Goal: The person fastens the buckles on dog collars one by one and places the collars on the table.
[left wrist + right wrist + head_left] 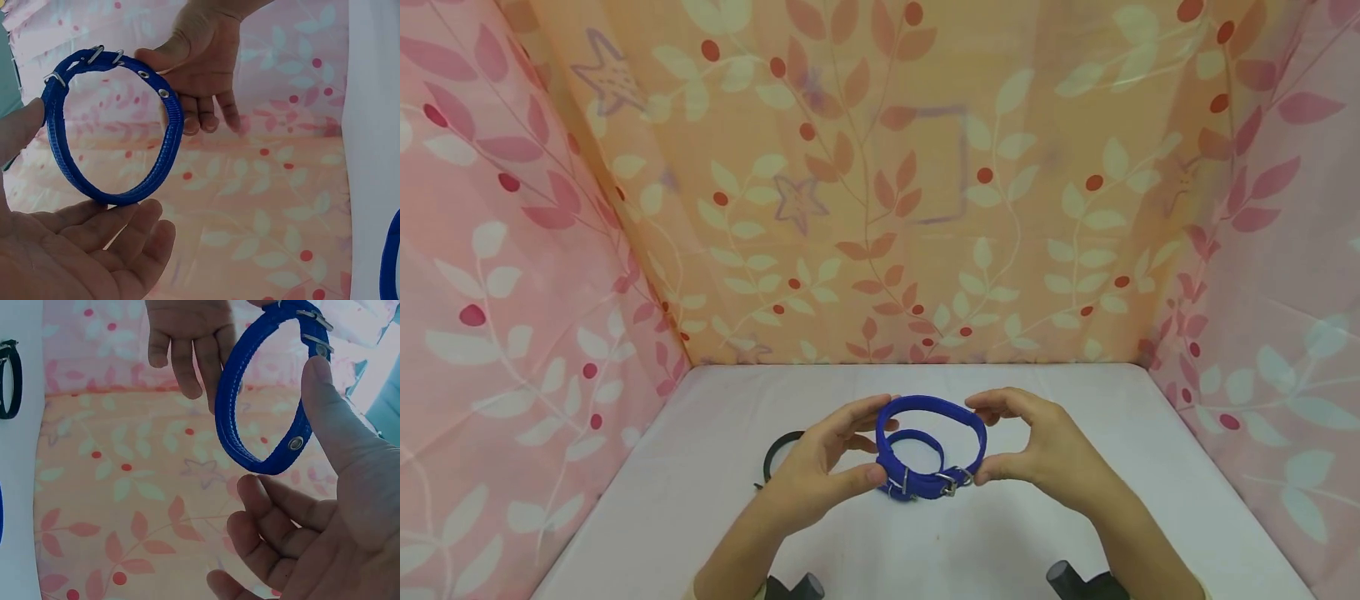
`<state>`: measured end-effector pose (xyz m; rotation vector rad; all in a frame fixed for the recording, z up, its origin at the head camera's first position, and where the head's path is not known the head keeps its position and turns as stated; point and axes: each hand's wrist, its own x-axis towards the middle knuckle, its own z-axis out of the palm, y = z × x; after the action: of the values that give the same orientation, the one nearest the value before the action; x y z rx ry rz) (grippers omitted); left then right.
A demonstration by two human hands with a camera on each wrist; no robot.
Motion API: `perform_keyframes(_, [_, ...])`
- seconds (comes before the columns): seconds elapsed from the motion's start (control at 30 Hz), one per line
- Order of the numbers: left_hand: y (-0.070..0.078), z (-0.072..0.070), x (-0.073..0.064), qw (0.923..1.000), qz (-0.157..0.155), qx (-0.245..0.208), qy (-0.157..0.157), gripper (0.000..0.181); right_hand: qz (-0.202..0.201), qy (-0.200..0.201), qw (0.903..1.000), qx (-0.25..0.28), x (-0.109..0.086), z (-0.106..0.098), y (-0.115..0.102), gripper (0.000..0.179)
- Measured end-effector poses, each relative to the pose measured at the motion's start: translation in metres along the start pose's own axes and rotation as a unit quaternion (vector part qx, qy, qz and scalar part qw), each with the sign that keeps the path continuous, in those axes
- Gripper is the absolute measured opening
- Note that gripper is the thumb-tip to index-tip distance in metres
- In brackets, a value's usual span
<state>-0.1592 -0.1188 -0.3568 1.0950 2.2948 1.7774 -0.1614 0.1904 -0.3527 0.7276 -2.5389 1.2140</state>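
Observation:
A blue collar [928,404] with a metal buckle is held up as a ring between both hands. My left hand [827,458] grips its left side, the thumb near the buckle end and the fingers at the far edge. From the other side, my right hand [1045,450] holds it between thumb and fingertips. Metal eyelets show along the strap [177,122] in the left wrist view. Lower down, a second blue collar [931,436] lies on the white table, partly hidden behind the held one. A black collar [769,458] rests left of it, partly covered by my left hand.
The white table [940,550] ends at an orange leaf-patterned curtain [880,250] at the back. Pink patterned curtains stand at the left [550,292] and right [1285,292]. Dark cylindrical camera parts [808,587] sit at both wrists.

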Motion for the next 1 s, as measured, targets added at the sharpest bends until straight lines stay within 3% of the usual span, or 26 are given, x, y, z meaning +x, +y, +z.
perform_keyframes(0.1, [0.002, 0.003, 0.002, 0.9999, -0.010, 0.009, 0.010, 0.063, 0.010, -0.002, 0.9996, 0.025, -0.002, -0.002, 0.000, 0.065])
perform_keyframes(0.3, [-0.001, 0.007, 0.006, 0.9980, -0.025, -0.005, 0.058, 0.061, -0.013, 0.014, 0.9987, 0.047, 0.000, -0.003, 0.002, 0.066])
perform_keyframes(0.53, [-0.010, 0.015, 0.021, 0.9940, -0.043, -0.008, 0.101, 0.062, 0.020, 0.032, 0.9979, 0.054, 0.001, -0.008, 0.011, 0.064])
perform_keyframes(0.73, [-0.023, 0.022, 0.038, 0.9953, -0.022, 0.015, 0.093, 0.063, 0.040, 0.043, 0.9966, 0.058, -0.001, -0.014, 0.026, 0.064])
perform_keyframes(1.0, [-0.041, 0.039, 0.054, 0.9952, -0.065, 0.036, 0.065, 0.062, 0.070, 0.041, 0.9960, 0.039, -0.017, -0.017, 0.057, 0.064])
